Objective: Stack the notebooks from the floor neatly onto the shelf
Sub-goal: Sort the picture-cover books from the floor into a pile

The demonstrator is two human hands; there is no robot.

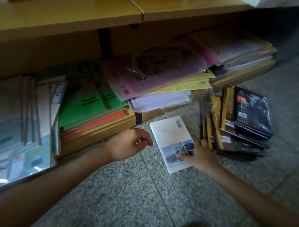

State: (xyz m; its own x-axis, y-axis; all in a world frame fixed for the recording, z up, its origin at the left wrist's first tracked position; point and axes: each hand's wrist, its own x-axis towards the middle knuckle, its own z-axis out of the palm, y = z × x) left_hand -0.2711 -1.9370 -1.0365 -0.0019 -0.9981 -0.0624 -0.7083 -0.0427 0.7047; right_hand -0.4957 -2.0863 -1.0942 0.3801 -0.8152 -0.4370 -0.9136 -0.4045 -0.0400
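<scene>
A white notebook [171,136] with a blue photo grid on its cover lies flat on the speckled floor. My right hand [201,155] rests on its lower right part, fingers spread and touching the cover, thumb against a pile of dark and yellow-edged notebooks [239,124] to the right. My left hand [130,143] hovers just left of the white notebook, fingers loosely curled, holding nothing. The low wooden shelf [100,130] runs behind, carrying green and red notebooks [90,109] and a heap of pink, yellow and white folders [155,79].
Plastic-wrapped pale books [19,128] fill the shelf's left end. An upper shelf board [72,12] overhangs the lower one. A dark shape [289,30] sits at the top right. Bare speckled floor [133,198] lies between my arms.
</scene>
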